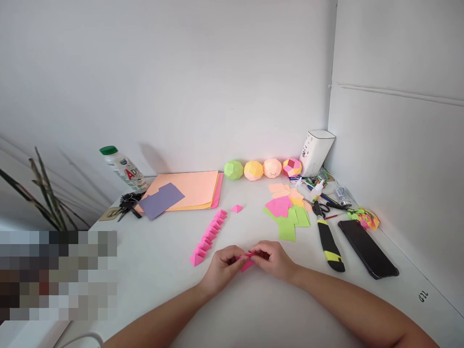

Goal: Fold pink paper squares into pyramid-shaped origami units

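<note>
Both my hands meet at the middle of the white table (pixel 159 270), pinching a small pink paper piece (pixel 247 264). My left hand (pixel 222 267) grips its left side with curled fingers. My right hand (pixel 273 259) pinches the right side. Just to the left, a diagonal row of several folded pink paper units (pixel 209 236) runs away from me. A single folded pink unit (pixel 237 208) lies apart behind it. Loose pink, green and orange paper squares (pixel 287 212) lie to the right of my hands.
Several paper balls (pixel 263 168) line the back wall beside a white box (pixel 316 152). Orange sheets (pixel 188 189) with a purple card (pixel 160 199), a bottle (pixel 124 168) and keys (pixel 126 202) lie back left. Scissors (pixel 320 208), a yellow-black cutter (pixel 330 244) and a phone (pixel 367 247) lie right.
</note>
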The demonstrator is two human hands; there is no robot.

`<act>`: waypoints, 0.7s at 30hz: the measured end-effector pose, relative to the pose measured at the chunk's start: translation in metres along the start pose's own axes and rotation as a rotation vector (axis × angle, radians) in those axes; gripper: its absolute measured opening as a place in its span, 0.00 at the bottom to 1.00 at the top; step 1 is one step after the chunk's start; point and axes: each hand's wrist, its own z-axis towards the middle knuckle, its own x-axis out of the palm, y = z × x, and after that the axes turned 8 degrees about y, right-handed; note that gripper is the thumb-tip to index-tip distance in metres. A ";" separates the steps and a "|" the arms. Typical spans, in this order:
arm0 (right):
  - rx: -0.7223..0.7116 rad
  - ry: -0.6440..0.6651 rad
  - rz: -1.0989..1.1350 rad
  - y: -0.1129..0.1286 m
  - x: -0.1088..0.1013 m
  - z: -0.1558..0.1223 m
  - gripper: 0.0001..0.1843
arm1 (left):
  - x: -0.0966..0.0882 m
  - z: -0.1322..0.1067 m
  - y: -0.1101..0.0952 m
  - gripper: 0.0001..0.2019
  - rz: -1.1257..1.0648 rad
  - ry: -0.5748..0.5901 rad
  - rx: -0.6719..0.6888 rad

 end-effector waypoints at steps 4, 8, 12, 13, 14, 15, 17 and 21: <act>0.025 0.022 0.012 0.001 -0.001 0.001 0.06 | 0.000 0.000 -0.001 0.09 -0.038 -0.003 0.016; 0.023 0.028 0.012 0.001 -0.001 0.000 0.06 | 0.000 -0.001 -0.001 0.08 -0.030 -0.007 0.036; 0.019 0.021 0.004 0.002 0.000 0.001 0.06 | -0.001 -0.001 0.000 0.08 -0.007 -0.013 0.050; 0.017 0.020 0.004 0.002 0.000 0.001 0.06 | -0.001 -0.001 0.000 0.08 -0.008 -0.015 0.055; 0.014 0.020 0.006 0.002 0.000 0.001 0.06 | -0.001 -0.001 0.000 0.08 -0.011 -0.015 0.059; 0.008 0.019 0.010 0.002 0.000 0.002 0.06 | -0.001 -0.001 0.000 0.08 -0.016 -0.014 0.062; -0.006 0.019 0.017 0.002 0.000 0.001 0.06 | 0.000 -0.001 0.000 0.07 -0.030 -0.016 0.075; -0.030 0.022 0.007 0.002 0.000 -0.001 0.05 | 0.001 -0.001 -0.002 0.08 -0.018 -0.007 0.066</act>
